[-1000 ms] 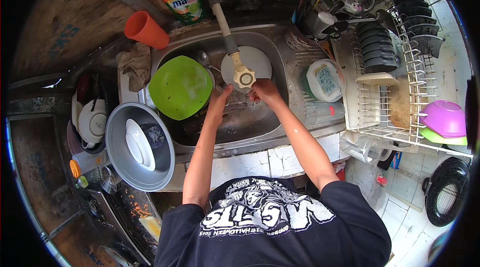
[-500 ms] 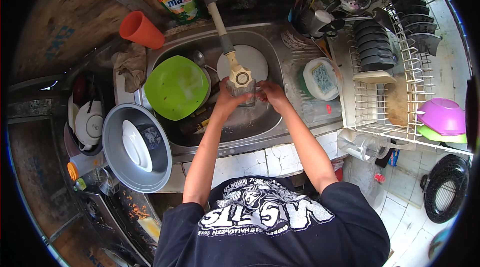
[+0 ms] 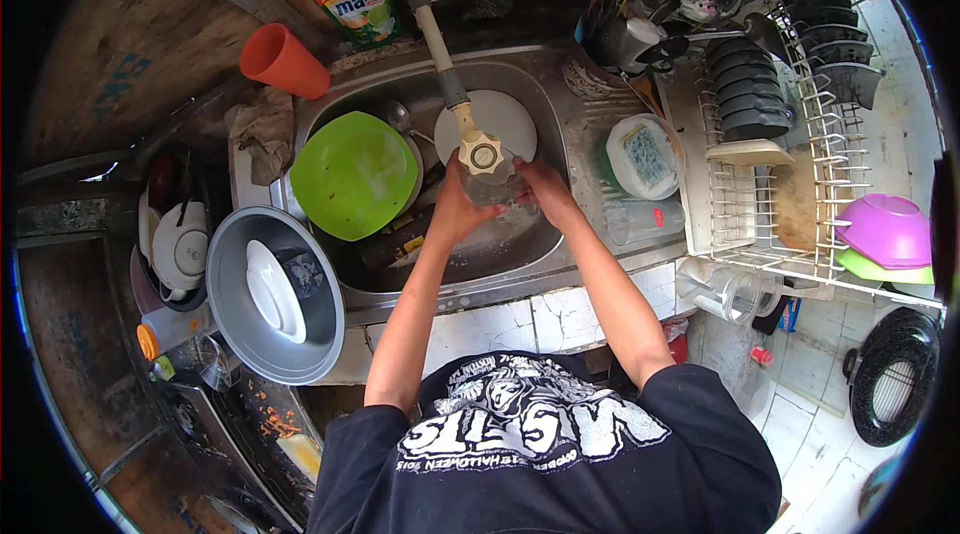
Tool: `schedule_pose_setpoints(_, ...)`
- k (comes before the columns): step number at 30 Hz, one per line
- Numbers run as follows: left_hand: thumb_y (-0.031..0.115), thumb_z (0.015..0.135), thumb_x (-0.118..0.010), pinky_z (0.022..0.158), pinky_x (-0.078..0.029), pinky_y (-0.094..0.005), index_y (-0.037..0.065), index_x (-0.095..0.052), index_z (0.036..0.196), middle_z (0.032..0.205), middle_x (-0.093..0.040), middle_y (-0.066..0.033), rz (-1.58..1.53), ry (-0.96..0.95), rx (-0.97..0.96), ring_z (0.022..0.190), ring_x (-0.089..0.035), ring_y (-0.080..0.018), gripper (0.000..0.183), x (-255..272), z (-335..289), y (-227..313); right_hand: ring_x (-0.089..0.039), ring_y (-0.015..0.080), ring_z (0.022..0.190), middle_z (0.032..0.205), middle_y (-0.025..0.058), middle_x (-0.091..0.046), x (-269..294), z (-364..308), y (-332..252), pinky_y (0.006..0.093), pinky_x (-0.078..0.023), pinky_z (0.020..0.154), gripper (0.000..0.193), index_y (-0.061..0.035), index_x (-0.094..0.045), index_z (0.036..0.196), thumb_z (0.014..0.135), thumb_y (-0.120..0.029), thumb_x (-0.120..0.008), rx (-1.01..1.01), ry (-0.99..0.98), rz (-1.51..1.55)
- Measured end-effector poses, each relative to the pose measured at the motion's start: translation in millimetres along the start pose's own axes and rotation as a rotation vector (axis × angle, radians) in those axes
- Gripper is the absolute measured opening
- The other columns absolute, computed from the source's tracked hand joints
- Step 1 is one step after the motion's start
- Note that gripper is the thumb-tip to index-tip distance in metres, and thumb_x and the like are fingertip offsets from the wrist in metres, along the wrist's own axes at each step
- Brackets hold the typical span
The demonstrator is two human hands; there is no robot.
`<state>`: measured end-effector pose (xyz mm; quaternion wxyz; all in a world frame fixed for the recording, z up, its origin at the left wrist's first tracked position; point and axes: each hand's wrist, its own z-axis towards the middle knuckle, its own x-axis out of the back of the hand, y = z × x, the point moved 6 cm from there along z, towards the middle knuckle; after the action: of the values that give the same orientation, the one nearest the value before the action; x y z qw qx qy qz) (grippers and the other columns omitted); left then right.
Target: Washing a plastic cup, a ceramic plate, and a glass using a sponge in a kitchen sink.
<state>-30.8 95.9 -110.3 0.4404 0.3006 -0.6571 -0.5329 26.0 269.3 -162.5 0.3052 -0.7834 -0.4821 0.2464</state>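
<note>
A clear drinking glass is held under the cream tap head, which hides part of it. My left hand wraps round its left side. On its right side, the fingers of my right hand are bent and pressed to the glass near the rim. Both hands are over the steel sink. Behind the tap lies a round white plate in the basin. Left of my hands a green square dish with suds rests above other dishes, beside a spoon.
A grey basin holding a white dish stands left of the sink. An orange cup, a rag and a soap pouch sit behind. To the right are a sponge tub, a lying glass and a dish rack.
The glass has tilted or turned between my hands, its round opening now showing more. My hands have shifted only slightly; the dishes around stay put.
</note>
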Motion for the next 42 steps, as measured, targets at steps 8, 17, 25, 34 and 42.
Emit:
schedule_pose_setpoints(8, 0.0, 0.062, -0.078, 0.103, -0.04, -0.0384, 0.004, -0.023, 0.144, 0.14, -0.04, -0.0188, -0.008, -0.062, 0.028, 0.128, -0.045, -0.0294, 0.099, 1.8, 3.9, -3.8, -0.061, 0.026, 0.057, 0.062, 0.013, -0.06, -11.9, -44.6, -65.2, 0.0374, -0.048, 0.054, 0.027, -0.0009, -0.063, 0.079, 0.073, -0.025, -0.072, 0.818, 0.357, -0.609)
schedule_pose_setpoints(17, -0.005, 0.073, -0.069, 0.088, -0.051, -0.0332, -0.002, -0.039, 0.136, 0.125, -0.056, -0.0189, -0.349, -0.206, 0.296, 0.108, -0.06, -0.0265, 0.07, -15.0, -11.3, -44.7, -0.062, 0.0393, 0.061, 0.065, 0.0216, -0.061, 1.6, -57.5, -92.4, 0.0441, -0.05, 0.057, 0.029, 0.0033, -0.061, 0.066, 0.067, -0.023, -0.072, 0.887, 0.358, -0.952)
schedule_pose_setpoints(25, -0.002, 0.07, -0.072, 0.086, -0.052, -0.0331, -0.002, -0.039, 0.137, 0.13, -0.053, -0.0165, -0.299, -0.202, 0.243, 0.111, -0.058, -0.023, 0.075, -4.4, -4.0, -38.0, -0.062, 0.0384, 0.058, 0.059, 0.0211, -0.06, -11.7, -56.9, -92.3, 0.043, -0.05, 0.056, 0.031, 0.0035, -0.059, 0.061, 0.067, -0.024, -0.071, 0.85, 0.339, -0.925)
schedule_pose_setpoints(34, 0.013, 0.058, -0.087, 0.108, -0.032, -0.0401, -0.002, -0.022, 0.144, 0.14, -0.041, -0.0185, -0.149, -0.17, -0.03, 0.13, -0.042, -0.0272, 0.109, -0.6, -10.2, -10.9, -0.063, 0.0306, 0.051, 0.052, 0.0162, -0.06, -12.9, -26.8, -78.0, 0.0385, -0.052, 0.054, 0.037, 0.0029, -0.062, 0.061, 0.075, -0.031, -0.062, 0.706, -0.025, -1.02)
schedule_pose_setpoints(42, 0.028, 0.077, -0.077, 0.098, -0.043, -0.0451, 0.003, -0.018, 0.145, 0.137, -0.04, -0.0197, -0.698, -0.06, 0.317, 0.121, -0.049, -0.0301, 0.093, -15.5, -27.2, -34.7, -0.062, 0.0222, 0.048, 0.06, 0.0139, -0.064, -12.2, 12.3, -44.6, 0.0367, -0.05, 0.05, 0.056, 0.0017, -0.062, 0.069, 0.091, -0.047, -0.046, -0.162, -0.203, -0.784)
